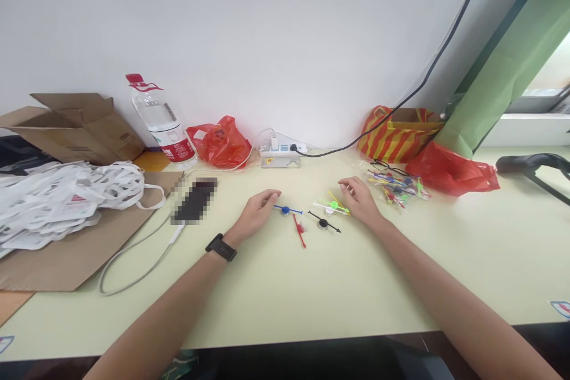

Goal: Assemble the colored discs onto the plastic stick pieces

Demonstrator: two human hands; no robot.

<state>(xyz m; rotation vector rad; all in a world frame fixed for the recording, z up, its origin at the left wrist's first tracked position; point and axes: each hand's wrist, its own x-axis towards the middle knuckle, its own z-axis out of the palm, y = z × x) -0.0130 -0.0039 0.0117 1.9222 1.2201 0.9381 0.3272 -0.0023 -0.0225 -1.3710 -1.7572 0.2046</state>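
Note:
Small coloured plastic spinner pieces lie on the pale yellow table (312, 285) between my hands: a blue one (286, 209), a red one (299, 230), a black one (323, 223), and a green one (335, 205) over a white one. My left hand (257, 212), with a black watch on the wrist, rests on the table with fingers loosely curled, its fingertips touching the blue piece's end. My right hand (358, 199) rests palm down with fingers bent, just right of the green and white pieces. Neither hand grips anything.
A clear bag of more coloured pieces (396, 185) lies right of my right hand. Behind stand red plastic bags (221, 141), a striped bag (398, 130), a power strip (282, 149) and a water bottle (162, 122). A phone (195, 200) with cable, cardboard (75, 124) and white bags (57, 199) lie left.

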